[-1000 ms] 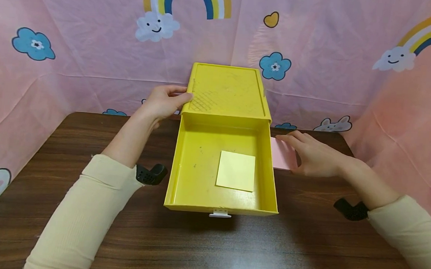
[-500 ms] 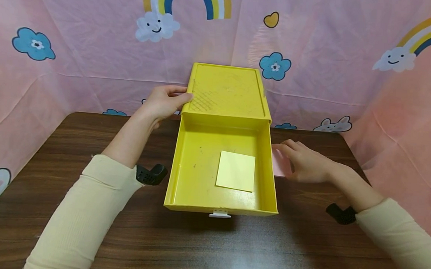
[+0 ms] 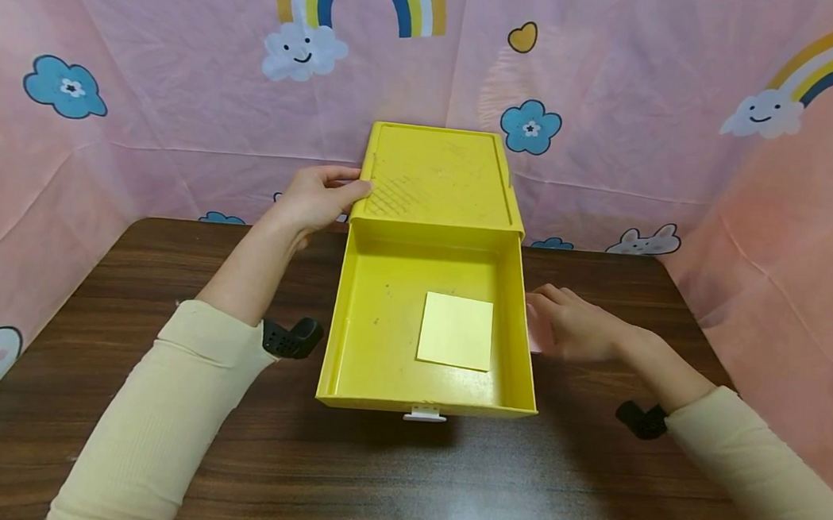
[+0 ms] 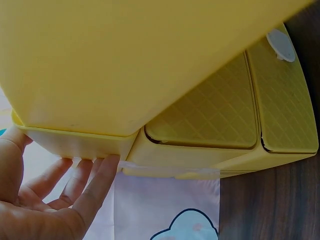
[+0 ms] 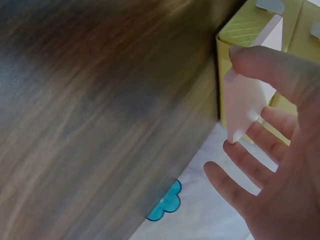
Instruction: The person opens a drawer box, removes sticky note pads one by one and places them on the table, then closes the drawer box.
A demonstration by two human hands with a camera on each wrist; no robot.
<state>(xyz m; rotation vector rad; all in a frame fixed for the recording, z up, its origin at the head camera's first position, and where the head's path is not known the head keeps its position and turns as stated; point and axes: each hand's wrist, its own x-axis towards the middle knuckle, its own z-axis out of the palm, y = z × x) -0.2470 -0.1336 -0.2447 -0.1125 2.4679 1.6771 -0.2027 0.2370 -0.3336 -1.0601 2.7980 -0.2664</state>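
Observation:
A yellow drawer cabinet (image 3: 450, 171) stands at the back with its top drawer (image 3: 373, 353) pulled out. Inside the drawer, toward the right, lies a pale yellow sticky note pad (image 3: 455, 331). My left hand (image 3: 318, 198) grips the cabinet's left upper edge, thumb over the top and fingers along the side wall. Beside the drawer's right wall, my right hand (image 3: 586, 324) pinches a pink sticky note pad (image 5: 245, 102) between thumb and fingers. The drawer wall partly hides this pad in the head view; the right wrist view shows it standing on edge in the hand.
Lower drawers (image 4: 210, 105) with a lattice pattern are closed under the open one. A white handle (image 3: 424, 414) projects at the open drawer's front. Dark wooden table (image 3: 247, 456) lies beneath, and a pink printed cloth (image 3: 206, 64) hangs behind and at the sides.
My right hand has moved left and nearer to me with the pink sticky note pad, so more of it is hidden by the drawer wall. The left hand, cabinet and yellow pad stay put.

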